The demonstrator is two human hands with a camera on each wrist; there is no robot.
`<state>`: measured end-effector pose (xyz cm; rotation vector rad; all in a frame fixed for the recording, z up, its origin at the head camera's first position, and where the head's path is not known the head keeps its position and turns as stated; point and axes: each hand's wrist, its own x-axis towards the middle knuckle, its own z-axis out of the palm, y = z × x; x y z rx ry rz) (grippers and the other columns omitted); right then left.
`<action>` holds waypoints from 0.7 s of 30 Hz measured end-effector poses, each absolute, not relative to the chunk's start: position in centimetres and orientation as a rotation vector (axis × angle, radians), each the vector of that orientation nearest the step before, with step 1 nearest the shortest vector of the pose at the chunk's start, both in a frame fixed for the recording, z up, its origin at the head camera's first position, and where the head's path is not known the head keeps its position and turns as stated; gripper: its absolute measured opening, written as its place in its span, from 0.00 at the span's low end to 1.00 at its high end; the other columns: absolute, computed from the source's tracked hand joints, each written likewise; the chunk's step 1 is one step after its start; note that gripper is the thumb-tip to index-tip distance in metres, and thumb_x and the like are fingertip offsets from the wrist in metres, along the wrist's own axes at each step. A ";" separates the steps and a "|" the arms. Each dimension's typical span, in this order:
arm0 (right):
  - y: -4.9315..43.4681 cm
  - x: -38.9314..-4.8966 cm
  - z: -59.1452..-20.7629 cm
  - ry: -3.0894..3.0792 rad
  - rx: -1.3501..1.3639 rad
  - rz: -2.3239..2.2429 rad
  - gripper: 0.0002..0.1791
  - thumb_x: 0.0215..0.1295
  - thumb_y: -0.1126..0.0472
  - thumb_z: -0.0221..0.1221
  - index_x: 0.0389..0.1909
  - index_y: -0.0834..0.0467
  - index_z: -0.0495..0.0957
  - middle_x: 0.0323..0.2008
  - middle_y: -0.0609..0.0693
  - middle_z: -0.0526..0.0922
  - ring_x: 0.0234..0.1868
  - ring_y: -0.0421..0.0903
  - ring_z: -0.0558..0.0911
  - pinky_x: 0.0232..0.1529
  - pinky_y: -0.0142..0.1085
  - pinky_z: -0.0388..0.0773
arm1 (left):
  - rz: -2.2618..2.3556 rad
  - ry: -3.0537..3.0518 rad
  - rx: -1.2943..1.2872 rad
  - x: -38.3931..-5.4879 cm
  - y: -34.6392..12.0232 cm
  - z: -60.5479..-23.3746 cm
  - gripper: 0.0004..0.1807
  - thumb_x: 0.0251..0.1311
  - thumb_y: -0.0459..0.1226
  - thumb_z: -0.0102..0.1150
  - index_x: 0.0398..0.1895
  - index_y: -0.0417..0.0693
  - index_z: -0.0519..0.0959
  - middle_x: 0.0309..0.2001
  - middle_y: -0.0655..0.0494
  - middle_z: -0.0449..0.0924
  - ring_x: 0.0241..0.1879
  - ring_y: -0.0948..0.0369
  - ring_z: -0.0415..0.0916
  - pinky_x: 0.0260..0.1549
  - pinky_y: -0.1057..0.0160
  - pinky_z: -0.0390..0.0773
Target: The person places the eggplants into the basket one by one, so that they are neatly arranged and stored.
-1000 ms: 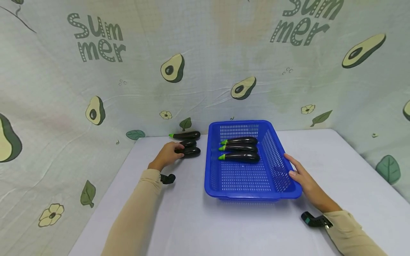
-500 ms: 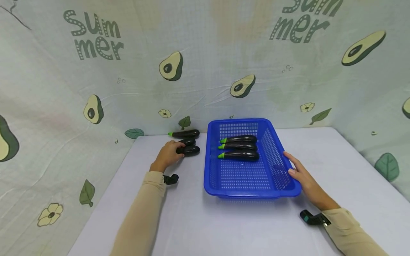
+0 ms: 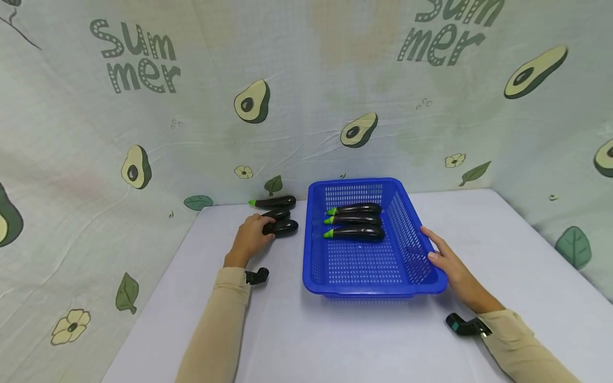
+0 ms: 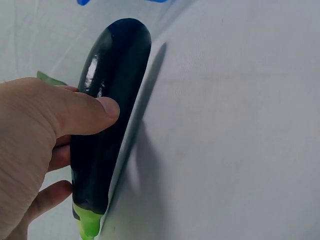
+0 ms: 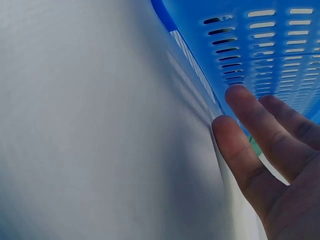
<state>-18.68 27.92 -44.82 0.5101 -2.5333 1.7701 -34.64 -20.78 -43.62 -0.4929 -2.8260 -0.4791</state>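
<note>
left hand (image 3: 251, 236) pinches near eggplant (image 4: 112, 65) between thumb and fingers, left of blue basket (image 3: 364, 290) on white table (image 3: 359, 340). middle eggplant (image 3: 281, 214) just behind, partly hidden by hand; far eggplant (image 3: 278, 202) beyond. right hand (image 3: 452, 266) rests extended fingers against basket's right side. 3 more eggplants (image 3: 359, 233) inside basket, green tips left.

"What is the person wearing?"

"A left sleeve (image 3: 213, 324) of plain beige cloth, long, with a wrinkled cuff, and a right sleeve (image 3: 522, 343) of the same beige cloth, creased too."

"And at the wrists?"

"Next to the bare left hand (image 3: 249, 236), a small black wrist unit with a rounded end (image 3: 258, 276). Below the bare right hand (image 3: 455, 268), a bent black wrist unit (image 3: 469, 326) bearing a small teal patch (image 3: 455, 326)."
</note>
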 end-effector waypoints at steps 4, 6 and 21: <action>27.9 -18.6 -44.8 -2.544 0.508 1.756 0.33 0.81 0.52 0.37 0.81 0.43 0.40 0.77 0.64 0.41 0.68 0.71 0.58 0.51 0.24 0.68 | -0.511 -2.785 -0.496 -34.3 -20.6 -43.6 0.21 0.56 0.38 0.73 0.55 0.48 0.83 0.53 0.44 0.79 0.55 0.46 0.74 0.53 0.43 0.73; 27.9 -18.6 -44.8 -2.550 0.503 1.749 0.33 0.81 0.52 0.38 0.81 0.43 0.40 0.78 0.63 0.40 0.68 0.71 0.58 0.51 0.25 0.67 | -0.522 -2.771 -0.504 -34.1 -20.5 -43.6 0.22 0.56 0.38 0.73 0.55 0.48 0.83 0.54 0.44 0.80 0.56 0.45 0.74 0.55 0.43 0.72; 27.8 -18.5 -44.7 -2.553 0.499 1.739 0.32 0.81 0.53 0.37 0.81 0.43 0.41 0.78 0.64 0.40 0.68 0.71 0.57 0.51 0.24 0.67 | -0.574 -2.693 -0.517 -33.3 -20.3 -43.9 0.23 0.57 0.41 0.73 0.56 0.47 0.83 0.54 0.46 0.81 0.55 0.47 0.74 0.56 0.46 0.72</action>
